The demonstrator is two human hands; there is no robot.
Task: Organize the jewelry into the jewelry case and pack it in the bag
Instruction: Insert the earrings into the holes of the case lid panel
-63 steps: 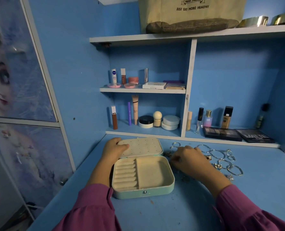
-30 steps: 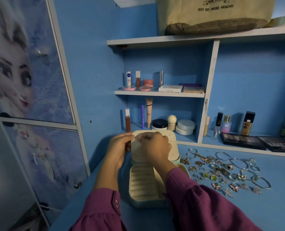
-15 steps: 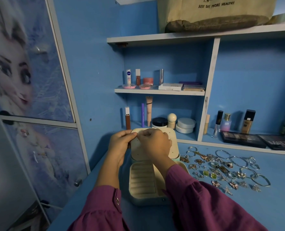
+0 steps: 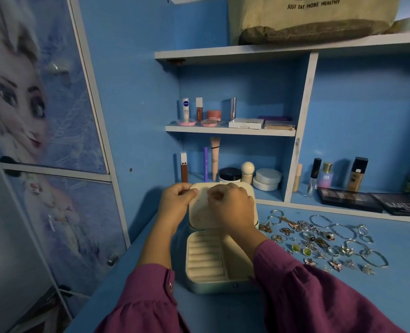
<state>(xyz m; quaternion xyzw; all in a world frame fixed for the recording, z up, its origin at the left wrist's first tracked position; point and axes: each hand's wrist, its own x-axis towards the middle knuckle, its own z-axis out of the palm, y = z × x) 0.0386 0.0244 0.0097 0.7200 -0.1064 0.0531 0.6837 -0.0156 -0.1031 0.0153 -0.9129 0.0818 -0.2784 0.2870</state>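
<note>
At the middle of the head view, the jewelry case [image 4: 213,260] sits open on the blue table [image 4: 343,296] with its lid [image 4: 206,212] propped up, the left hand [image 4: 175,205] pinching the lid's top corner at about ten o'clock and the right hand [image 4: 232,205] curled in front of it, fingertips pinched together, though whether a small piece sits between them I cannot tell. Toward three o'clock of the case, the loose jewelry [image 4: 319,243] lies spread on the table, and the bag [image 4: 314,18] waits on the top shelf at twelve o'clock. These pieces look light, hard, small and slippery with thin parts that could bend, so each is best pinched by its rim or body, while the stiff case would carry safely by its sides once shut.
</note>
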